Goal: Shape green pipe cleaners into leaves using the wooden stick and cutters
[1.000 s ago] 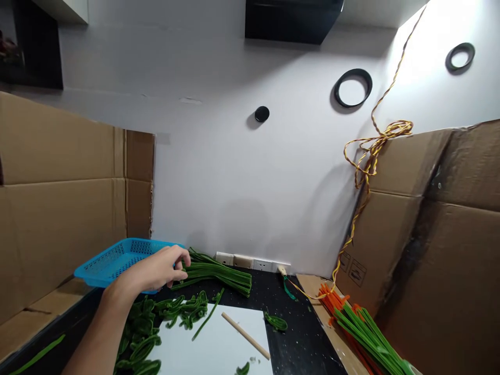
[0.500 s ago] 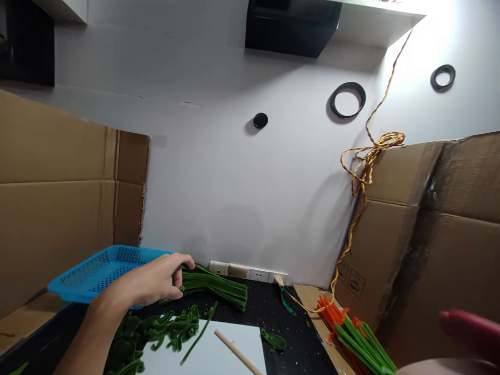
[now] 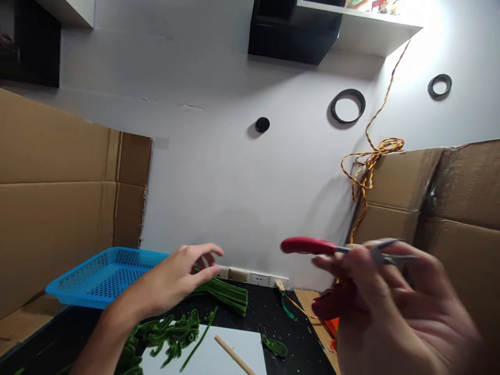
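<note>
In the head view my left hand (image 3: 175,276) is raised over the black table, fingers curled and thumb apart, with nothing visible between them. A bundle of long green fuzzy stems (image 3: 226,294) lies just beyond it. My right hand (image 3: 394,312), at the lower right, grips a pair of red-handled pliers (image 3: 308,245). Its metal jaws point right, and the fingers partly cover it. Looped and curled green fuzzy pieces (image 3: 175,333) lie on the left of a white board (image 3: 246,338). One straight green stem (image 3: 199,338) and a wooden stick (image 3: 232,354) rest on it too.
A blue perforated basket (image 3: 105,276) stands at the left. Right of the board lies a small green looped piece (image 3: 275,345). Wall sockets (image 3: 260,279) line the table's back, with a plug and wire. Cardboard walls (image 3: 54,177) flank both sides; orange stems (image 3: 331,327) sit behind my right hand.
My right hand has come in from the right edge with the red-handled pliers and now covers the orange and green stems there. My left hand has moved right and slightly up.
</note>
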The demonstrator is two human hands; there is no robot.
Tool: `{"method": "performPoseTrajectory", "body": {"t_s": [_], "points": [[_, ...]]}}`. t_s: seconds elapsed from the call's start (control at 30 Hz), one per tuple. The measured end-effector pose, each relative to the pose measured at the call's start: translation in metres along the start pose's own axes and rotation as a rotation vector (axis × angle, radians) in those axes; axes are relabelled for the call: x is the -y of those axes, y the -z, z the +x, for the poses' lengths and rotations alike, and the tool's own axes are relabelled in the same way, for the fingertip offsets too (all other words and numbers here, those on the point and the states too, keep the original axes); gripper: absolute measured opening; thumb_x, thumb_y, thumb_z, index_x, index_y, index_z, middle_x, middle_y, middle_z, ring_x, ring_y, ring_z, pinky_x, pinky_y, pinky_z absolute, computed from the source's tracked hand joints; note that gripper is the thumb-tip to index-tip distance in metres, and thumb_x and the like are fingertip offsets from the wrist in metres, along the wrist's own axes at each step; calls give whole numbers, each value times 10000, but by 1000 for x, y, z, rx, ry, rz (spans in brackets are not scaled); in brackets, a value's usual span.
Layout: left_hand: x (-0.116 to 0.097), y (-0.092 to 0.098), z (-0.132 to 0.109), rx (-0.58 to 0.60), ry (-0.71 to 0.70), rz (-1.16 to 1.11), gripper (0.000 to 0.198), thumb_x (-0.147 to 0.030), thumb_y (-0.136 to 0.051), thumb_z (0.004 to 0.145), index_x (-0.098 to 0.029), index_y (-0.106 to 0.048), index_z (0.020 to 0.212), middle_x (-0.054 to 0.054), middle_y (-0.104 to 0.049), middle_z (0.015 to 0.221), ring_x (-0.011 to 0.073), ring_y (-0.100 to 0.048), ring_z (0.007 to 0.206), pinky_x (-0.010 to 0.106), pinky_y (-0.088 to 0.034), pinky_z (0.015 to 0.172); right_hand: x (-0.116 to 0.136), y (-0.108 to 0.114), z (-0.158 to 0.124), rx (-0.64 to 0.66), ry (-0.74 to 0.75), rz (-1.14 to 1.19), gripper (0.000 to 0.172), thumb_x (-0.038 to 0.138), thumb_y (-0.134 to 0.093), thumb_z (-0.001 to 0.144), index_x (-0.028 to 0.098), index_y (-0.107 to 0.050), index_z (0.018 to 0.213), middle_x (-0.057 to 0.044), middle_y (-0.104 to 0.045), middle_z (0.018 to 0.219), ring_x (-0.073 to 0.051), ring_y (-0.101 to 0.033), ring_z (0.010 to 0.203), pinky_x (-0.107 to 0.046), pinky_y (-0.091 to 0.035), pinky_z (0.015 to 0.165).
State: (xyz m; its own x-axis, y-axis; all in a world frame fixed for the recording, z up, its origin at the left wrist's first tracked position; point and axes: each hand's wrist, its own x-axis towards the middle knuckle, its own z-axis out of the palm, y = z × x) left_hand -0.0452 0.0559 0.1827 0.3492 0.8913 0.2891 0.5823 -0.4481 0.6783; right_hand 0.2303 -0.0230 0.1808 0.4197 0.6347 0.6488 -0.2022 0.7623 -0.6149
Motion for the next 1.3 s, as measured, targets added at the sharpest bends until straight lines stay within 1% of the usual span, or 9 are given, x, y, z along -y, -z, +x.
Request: {"method": "performPoseTrajectory", "body": {"t_s": [0.1, 0.2, 0.33, 0.5, 0.63, 0.77, 0.93, 1.1, 1.3], "points": [[-27, -12, -3, 9, -167, -234, 533, -538, -613, 1001, -323, -553, 1485, 80, -717, 1234, 249, -677, 1030, 362, -522, 891, -5, -40, 11, 78, -112, -34, 378, 341, -913, 802, 260, -671, 1081, -49, -727, 808, -221, -744, 645, -217, -467, 368], [-35, -23, -3, 91, -259, -413, 550, -476, -698, 976, -330, -551, 1485, 69, -716, 1214, 222, -671, 987, 353, -537, 873, -15, -58, 10, 179, -229, -27, 368, 386, -902, 808, 238, -653, 1033, -52, -758, 822, -223, -766, 662, -218, -530, 419], [-31, -29, 1, 44, -279, -628, 371, -463, -677, 1003, -285, -651, 1327, 22, -704, 945, 118, -565, 714, 229, -481, 626, -23, -63, 5, 220, -289, -27, 375, 387, -897, 815, 223, -624, 1012, -53, -778, 885, -202, -773, 671, -238, -600, 505], [-28, -23, 5, -115, -313, -873, 352, -475, -729, 962, -224, -691, 1206, -3, -633, 731, 80, -463, 509, 185, -321, 395, -18, -70, 4, 291, -378, -126, 411, 444, -859, 846, 218, -570, 1032, -71, -784, 956, -79, -608, 407, -166, -446, 348], [-30, -22, 6, -312, -364, -787, 303, -462, -745, 955, -209, -748, 1122, 25, -683, 721, 108, -562, 551, 196, -377, 410, -16, -73, 3, 388, -469, -154, 525, 526, -792, 888, 242, -510, 1228, -71, -770, 922, -91, -580, 355, -180, -404, 316], [-27, -24, 7, -700, -380, -517, 215, -433, -764, 945, -218, -769, 955, 45, -760, 891, 112, -602, 642, 226, -501, 547, -22, -68, 4, 465, -483, -146, 792, 486, -849, 840, 322, -373, 1450, -49, -724, 1060, -89, -614, 499, -193, -497, 396], [-24, -19, 6, -1021, -344, -254, 198, -413, -793, 920, -234, -729, 861, 3, -728, 793, 127, -629, 701, 225, -490, 553, -31, -60, 8, 622, -239, -334, 377, 344, -761, 907, 274, -611, 1246, -63, -708, 1170, -152, -734, 795, -287, -662, 740], [-22, -16, 1, -1023, -383, -154, 198, -401, -806, 908, -234, -710, 860, -31, -683, 734, 104, -568, 600, 239, -481, 546, -41, -61, 11, 560, 4, -551, 67, 256, -638, 955, 246, -673, 1011, -38, -766, 1027, -204, -772, 958, -340, -640, 887], [-18, -19, 6, -998, -392, -8, 182, -414, -714, 977, -237, -680, 952, -10, -667, 811, 143, -584, 707, 281, -487, 613, -57, -60, 11, 532, 31, -826, 113, 259, -666, 911, 250, -554, 903, 3, -765, 834, -198, -723, 738, -340, -542, 691]]}}
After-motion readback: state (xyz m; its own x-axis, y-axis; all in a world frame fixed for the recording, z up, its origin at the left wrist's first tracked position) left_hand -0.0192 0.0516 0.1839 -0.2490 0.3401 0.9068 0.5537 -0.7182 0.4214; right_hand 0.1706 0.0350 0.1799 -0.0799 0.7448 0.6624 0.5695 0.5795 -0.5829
